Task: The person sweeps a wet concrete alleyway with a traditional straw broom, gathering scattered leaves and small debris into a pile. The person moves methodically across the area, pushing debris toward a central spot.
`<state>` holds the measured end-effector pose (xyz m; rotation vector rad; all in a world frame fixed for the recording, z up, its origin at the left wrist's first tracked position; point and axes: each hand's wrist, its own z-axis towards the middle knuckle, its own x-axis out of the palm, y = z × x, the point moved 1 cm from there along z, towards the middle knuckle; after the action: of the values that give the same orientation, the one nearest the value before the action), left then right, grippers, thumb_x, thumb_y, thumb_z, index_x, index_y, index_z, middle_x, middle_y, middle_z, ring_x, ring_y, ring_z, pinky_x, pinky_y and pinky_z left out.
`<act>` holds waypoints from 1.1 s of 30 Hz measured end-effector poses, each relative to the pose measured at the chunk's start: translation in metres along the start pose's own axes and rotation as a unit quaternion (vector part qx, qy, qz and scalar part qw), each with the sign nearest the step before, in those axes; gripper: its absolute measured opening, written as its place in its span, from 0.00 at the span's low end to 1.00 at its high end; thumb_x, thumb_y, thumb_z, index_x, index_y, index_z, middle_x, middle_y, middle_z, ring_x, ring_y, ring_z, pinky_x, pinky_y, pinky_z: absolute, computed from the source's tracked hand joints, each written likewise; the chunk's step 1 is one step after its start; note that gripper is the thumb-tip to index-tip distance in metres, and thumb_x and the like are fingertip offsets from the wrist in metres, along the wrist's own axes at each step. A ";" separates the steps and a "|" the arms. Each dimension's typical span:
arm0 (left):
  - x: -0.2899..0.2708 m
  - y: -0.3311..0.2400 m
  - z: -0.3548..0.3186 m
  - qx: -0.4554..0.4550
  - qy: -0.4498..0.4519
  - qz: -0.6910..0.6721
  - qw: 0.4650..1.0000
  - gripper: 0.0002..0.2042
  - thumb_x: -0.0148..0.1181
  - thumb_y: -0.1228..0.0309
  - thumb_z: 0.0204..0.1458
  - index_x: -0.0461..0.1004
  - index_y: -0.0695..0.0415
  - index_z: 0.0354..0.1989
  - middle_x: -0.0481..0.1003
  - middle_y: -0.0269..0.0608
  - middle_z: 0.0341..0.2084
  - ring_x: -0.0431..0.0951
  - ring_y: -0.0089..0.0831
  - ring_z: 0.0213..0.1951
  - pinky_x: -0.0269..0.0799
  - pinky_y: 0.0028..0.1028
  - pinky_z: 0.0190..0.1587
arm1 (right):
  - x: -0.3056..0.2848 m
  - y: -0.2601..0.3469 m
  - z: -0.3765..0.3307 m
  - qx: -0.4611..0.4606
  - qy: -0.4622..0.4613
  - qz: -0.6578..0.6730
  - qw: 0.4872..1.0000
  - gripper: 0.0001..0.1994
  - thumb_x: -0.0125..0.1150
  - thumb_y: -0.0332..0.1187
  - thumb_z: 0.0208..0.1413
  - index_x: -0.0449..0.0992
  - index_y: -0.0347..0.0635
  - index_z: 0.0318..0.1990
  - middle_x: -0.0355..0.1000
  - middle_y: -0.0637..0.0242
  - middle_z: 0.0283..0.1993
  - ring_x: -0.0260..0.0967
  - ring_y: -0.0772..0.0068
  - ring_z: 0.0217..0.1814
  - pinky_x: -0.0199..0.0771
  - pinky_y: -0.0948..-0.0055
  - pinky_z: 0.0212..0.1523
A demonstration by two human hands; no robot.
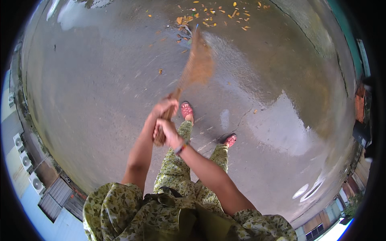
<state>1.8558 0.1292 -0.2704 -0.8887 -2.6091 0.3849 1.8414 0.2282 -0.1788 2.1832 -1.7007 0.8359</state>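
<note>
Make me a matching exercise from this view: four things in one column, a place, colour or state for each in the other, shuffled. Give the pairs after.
Things:
1. broom
2. leaves
3. sandals
4. left hand

Descriptions:
A. pinkish red, on the feet
B. higher on the handle, above the right hand
C. blurred, brown bristles reaching up the picture
D. yellow-orange, scattered on the wet ground at the top

Pairs: 1-C, 2-D, 3-A, 4-B
</note>
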 end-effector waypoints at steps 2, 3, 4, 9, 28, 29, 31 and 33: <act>-0.023 -0.040 -0.010 0.074 -0.046 0.017 0.996 0.36 0.61 0.77 0.42 0.52 0.60 0.63 0.71 0.38 0.19 0.71 0.26 0.18 0.71 0.25 0.19 | 0.024 0.020 0.025 -0.046 0.043 -0.002 0.998 0.07 0.53 0.30 0.49 0.65 0.43 0.22 0.60 0.72 0.15 0.59 0.78 0.14 0.63 0.76 0.16; -0.018 -0.049 -0.016 0.111 -0.087 0.040 0.989 0.37 0.61 0.78 0.41 0.51 0.60 0.63 0.72 0.39 0.20 0.71 0.26 0.18 0.70 0.25 0.18 | 0.024 0.020 0.025 -0.058 0.068 0.003 0.996 0.07 0.54 0.30 0.49 0.65 0.43 0.22 0.60 0.72 0.16 0.59 0.78 0.14 0.63 0.76 0.16; -0.015 -0.058 -0.023 0.146 -0.129 0.063 0.979 0.39 0.62 0.78 0.41 0.50 0.60 0.64 0.72 0.40 0.21 0.71 0.26 0.17 0.70 0.26 0.17 | 0.024 0.012 0.017 -0.063 0.034 0.002 0.997 0.08 0.53 0.30 0.49 0.65 0.42 0.21 0.60 0.71 0.16 0.59 0.77 0.14 0.64 0.75 0.15; 0.047 0.004 -0.090 0.090 0.039 -0.030 0.995 0.43 0.59 0.80 0.38 0.45 0.60 0.66 0.72 0.39 0.21 0.70 0.25 0.17 0.69 0.25 0.20 | 0.008 -0.059 -0.076 -0.089 -0.122 -0.035 0.988 0.08 0.52 0.29 0.48 0.63 0.39 0.22 0.60 0.66 0.17 0.61 0.71 0.15 0.64 0.70 0.16; 0.090 0.022 -0.058 0.171 -0.118 -0.131 0.969 0.45 0.56 0.83 0.41 0.38 0.46 0.68 0.69 0.35 0.19 0.69 0.25 0.15 0.68 0.26 0.16 | -0.094 -0.008 -0.082 -0.043 0.035 -0.101 0.993 0.07 0.52 0.28 0.49 0.64 0.39 0.22 0.61 0.66 0.15 0.61 0.73 0.13 0.63 0.73 0.14; 0.111 0.017 -0.069 0.163 -0.080 -0.120 0.976 0.45 0.56 0.83 0.42 0.38 0.46 0.68 0.68 0.34 0.18 0.68 0.24 0.15 0.68 0.26 0.15 | -0.082 -0.010 -0.105 -0.094 0.002 -0.072 0.993 0.07 0.52 0.28 0.49 0.64 0.39 0.21 0.61 0.65 0.13 0.61 0.73 0.12 0.64 0.73 0.14; 0.162 0.058 -0.075 0.139 0.003 -0.055 0.989 0.45 0.55 0.83 0.42 0.38 0.46 0.68 0.67 0.34 0.15 0.68 0.24 0.14 0.68 0.25 0.16 | -0.114 -0.027 -0.143 -0.158 -0.060 -0.039 0.985 0.08 0.52 0.28 0.47 0.64 0.38 0.20 0.61 0.64 0.12 0.61 0.72 0.11 0.64 0.72 0.13; 0.223 0.103 -0.064 0.066 0.079 -0.024 0.994 0.45 0.55 0.82 0.42 0.38 0.45 0.68 0.67 0.34 0.15 0.68 0.24 0.14 0.68 0.26 0.16 | -0.170 -0.050 -0.181 -0.190 -0.143 -0.015 0.971 0.07 0.51 0.26 0.44 0.64 0.38 0.17 0.61 0.63 0.11 0.62 0.70 0.11 0.64 0.72 0.13</act>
<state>1.7726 0.3575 -0.1957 -0.7783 -2.4256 0.4491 1.8109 0.4730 -0.1240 2.1240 -1.7707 0.1673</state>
